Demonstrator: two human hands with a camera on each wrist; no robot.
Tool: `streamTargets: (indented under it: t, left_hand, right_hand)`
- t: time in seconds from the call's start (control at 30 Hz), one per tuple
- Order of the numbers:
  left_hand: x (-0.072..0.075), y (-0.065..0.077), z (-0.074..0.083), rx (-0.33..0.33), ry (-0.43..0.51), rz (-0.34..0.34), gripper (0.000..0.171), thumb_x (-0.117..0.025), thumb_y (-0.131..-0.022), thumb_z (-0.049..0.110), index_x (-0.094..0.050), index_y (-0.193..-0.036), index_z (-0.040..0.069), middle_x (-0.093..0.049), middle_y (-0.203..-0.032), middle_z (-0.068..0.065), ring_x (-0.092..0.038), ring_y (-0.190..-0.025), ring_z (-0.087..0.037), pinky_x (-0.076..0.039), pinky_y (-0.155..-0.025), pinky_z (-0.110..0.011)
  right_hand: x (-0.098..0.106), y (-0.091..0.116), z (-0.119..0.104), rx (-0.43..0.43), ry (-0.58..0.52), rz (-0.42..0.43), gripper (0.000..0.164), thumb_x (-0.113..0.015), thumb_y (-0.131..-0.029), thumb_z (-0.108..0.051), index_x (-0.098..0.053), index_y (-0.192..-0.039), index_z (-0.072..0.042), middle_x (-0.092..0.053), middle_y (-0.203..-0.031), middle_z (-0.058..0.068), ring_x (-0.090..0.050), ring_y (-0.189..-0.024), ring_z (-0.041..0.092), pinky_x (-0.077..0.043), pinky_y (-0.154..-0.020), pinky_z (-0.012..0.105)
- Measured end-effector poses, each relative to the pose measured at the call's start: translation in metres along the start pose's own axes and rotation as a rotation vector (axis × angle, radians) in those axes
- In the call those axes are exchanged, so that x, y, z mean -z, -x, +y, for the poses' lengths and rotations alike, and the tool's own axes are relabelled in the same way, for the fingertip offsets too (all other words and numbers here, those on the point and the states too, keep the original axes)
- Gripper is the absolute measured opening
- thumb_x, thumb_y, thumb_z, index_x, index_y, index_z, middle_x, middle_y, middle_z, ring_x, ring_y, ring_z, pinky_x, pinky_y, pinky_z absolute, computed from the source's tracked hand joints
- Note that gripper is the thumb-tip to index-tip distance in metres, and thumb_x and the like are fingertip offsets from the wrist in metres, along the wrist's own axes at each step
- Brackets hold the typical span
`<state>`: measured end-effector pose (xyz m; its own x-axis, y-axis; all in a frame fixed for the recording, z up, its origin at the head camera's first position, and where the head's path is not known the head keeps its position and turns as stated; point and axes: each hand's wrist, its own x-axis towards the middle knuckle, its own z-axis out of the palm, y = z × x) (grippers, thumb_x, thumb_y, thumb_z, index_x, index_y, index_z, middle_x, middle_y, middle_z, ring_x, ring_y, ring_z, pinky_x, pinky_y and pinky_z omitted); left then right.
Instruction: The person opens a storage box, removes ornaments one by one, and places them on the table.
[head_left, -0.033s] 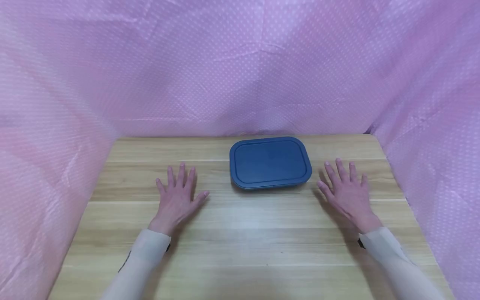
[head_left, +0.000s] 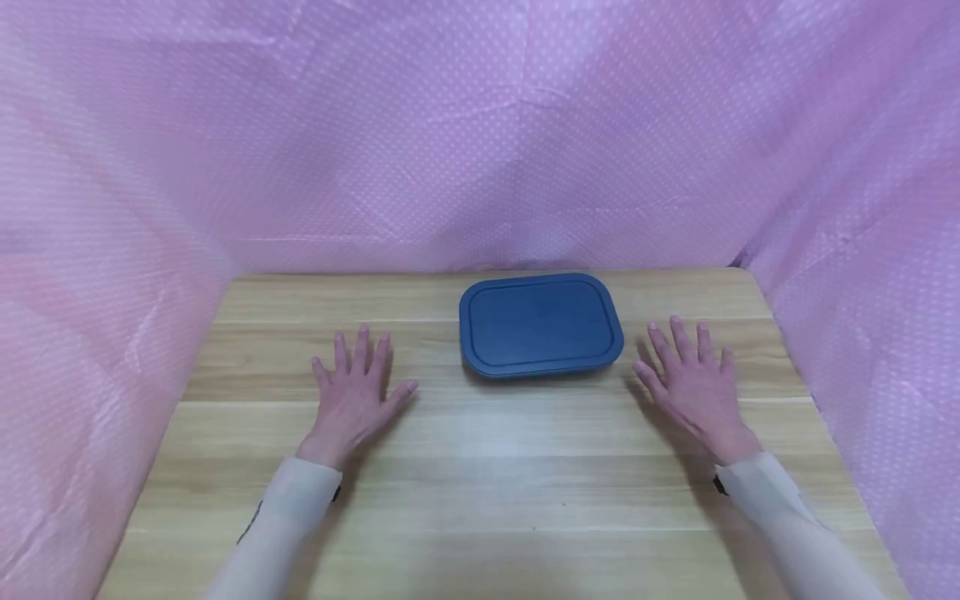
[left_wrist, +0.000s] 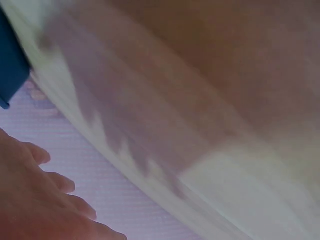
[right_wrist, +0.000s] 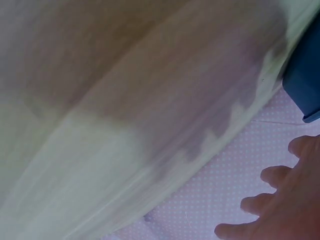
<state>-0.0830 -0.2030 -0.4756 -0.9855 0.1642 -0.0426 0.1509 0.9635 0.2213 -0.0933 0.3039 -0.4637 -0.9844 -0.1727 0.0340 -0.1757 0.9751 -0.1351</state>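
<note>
A dark blue rectangular container with a fitted lid (head_left: 540,325) sits toward the back of the wooden table, a little right of centre. To its left, my left hand (head_left: 351,408) is held palm down with fingers spread, holding nothing. On the other side, my right hand (head_left: 701,400) is spread in the same way, its thumb and index finger nearest the container. Both hands are apart from it and cast shadows on the table. Each wrist view catches a corner of the blue container (left_wrist: 11,60) at its edge, with the hand's fingers below.
The light wood table (head_left: 480,492) has a back edge just behind the container. Pink dotted sheeting (head_left: 420,133) hangs behind the table and along both sides. Tiny dark specks lie on the front part of the tabletop.
</note>
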Motion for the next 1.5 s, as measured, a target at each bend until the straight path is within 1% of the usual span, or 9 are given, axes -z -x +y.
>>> streamTargets:
  t: [0.27, 0.47, 0.63, 0.77, 0.9, 1.07, 1.23, 1.37, 1.5]
  left_hand:
    - [-0.002, -0.005, 0.001, 0.019, 0.026, -0.017, 0.096, -0.035, -0.1, 0.074, -0.014, -0.167, 0.008, 0.007, -0.172, -0.02, 0.011, -0.153, -0.054, 0.009, -0.11, -0.081]
    - [0.001, -0.009, 0.009, 0.02, 0.068, 0.016, 0.096, -0.035, -0.1, 0.074, -0.014, -0.167, 0.009, 0.008, -0.172, -0.019, 0.015, -0.153, -0.051, 0.011, -0.11, -0.079]
    - [0.004, -0.016, 0.02, 0.015, 0.119, 0.068, 0.096, -0.037, -0.1, 0.073, -0.014, -0.167, 0.008, 0.008, -0.172, -0.019, 0.015, -0.154, -0.05, 0.005, -0.111, -0.081]
    - [0.008, -0.026, 0.036, 0.018, 0.25, 0.098, 0.092, -0.041, -0.102, 0.068, -0.014, -0.167, 0.008, 0.005, -0.173, -0.018, 0.013, -0.155, -0.047, 0.001, -0.112, -0.081]
    - [0.012, -0.034, 0.054, 0.037, 0.426, 0.117, 0.086, -0.048, -0.104, 0.057, -0.018, -0.166, 0.006, -0.001, -0.173, -0.017, 0.008, -0.156, -0.046, -0.002, -0.115, -0.078]
    - [0.011, -0.041, 0.069, 0.054, 0.638, 0.134, 0.078, -0.051, -0.106, 0.048, -0.022, -0.166, 0.007, -0.011, -0.173, -0.011, -0.004, -0.159, -0.037, -0.007, -0.123, -0.065]
    - [0.006, -0.047, 0.077, 0.106, 0.854, 0.173, 0.069, -0.053, -0.106, 0.043, -0.034, -0.162, 0.008, -0.032, -0.167, -0.013, -0.027, -0.155, -0.031, -0.022, -0.125, -0.049]
    - [0.003, -0.051, 0.084, 0.138, 1.024, 0.161, 0.059, -0.057, -0.107, 0.031, -0.042, -0.156, 0.001, -0.048, -0.156, -0.018, -0.045, -0.144, -0.034, -0.036, -0.119, -0.046]
    - [0.001, -0.054, 0.091, 0.174, 1.099, 0.143, 0.053, -0.059, -0.106, 0.024, -0.049, -0.151, -0.002, -0.056, -0.146, -0.022, -0.055, -0.134, -0.036, -0.044, -0.112, -0.045]
  right_hand:
    - [-0.002, -0.003, -0.005, -0.005, -0.044, 0.005, 0.073, -0.034, -0.108, -0.059, -0.023, -0.167, -0.019, -0.013, -0.171, 0.02, -0.004, -0.153, 0.056, -0.006, -0.111, 0.082]
    - [0.006, -0.009, -0.015, -0.012, -0.083, 0.008, 0.073, -0.032, -0.108, -0.06, -0.02, -0.167, -0.019, -0.009, -0.172, 0.018, 0.002, -0.154, 0.053, -0.003, -0.112, 0.081]
    - [0.011, -0.015, -0.021, -0.035, -0.15, 0.017, 0.074, -0.028, -0.109, -0.059, -0.018, -0.168, -0.016, -0.01, -0.172, 0.021, 0.003, -0.154, 0.053, -0.003, -0.113, 0.08]
    - [0.017, -0.022, -0.027, -0.049, -0.268, 0.049, 0.073, -0.028, -0.11, -0.056, -0.023, -0.166, -0.009, -0.015, -0.17, 0.024, -0.006, -0.154, 0.054, -0.009, -0.113, 0.079]
    - [0.018, -0.028, -0.033, -0.059, -0.421, 0.072, 0.074, -0.034, -0.109, -0.055, -0.032, -0.162, -0.004, -0.022, -0.167, 0.026, -0.018, -0.152, 0.053, -0.017, -0.117, 0.071]
    - [0.015, -0.037, -0.041, -0.091, -0.564, 0.086, 0.073, -0.037, -0.109, -0.055, -0.04, -0.159, -0.002, -0.034, -0.162, 0.026, -0.03, -0.148, 0.048, -0.023, -0.119, 0.064]
    - [0.01, -0.043, -0.046, -0.14, -0.628, 0.082, 0.073, -0.037, -0.109, -0.056, -0.043, -0.156, -0.001, -0.043, -0.154, 0.029, -0.042, -0.14, 0.047, -0.031, -0.115, 0.062]
    - [0.007, -0.047, -0.048, -0.167, -0.644, 0.086, 0.073, -0.041, -0.108, -0.055, -0.046, -0.154, 0.002, -0.051, -0.142, 0.03, -0.054, -0.126, 0.045, -0.04, -0.107, 0.061]
    - [0.004, -0.05, -0.05, -0.173, -0.646, 0.111, 0.067, -0.048, -0.108, -0.049, -0.052, -0.148, 0.005, -0.058, -0.131, 0.03, -0.059, -0.117, 0.043, -0.044, -0.103, 0.058]
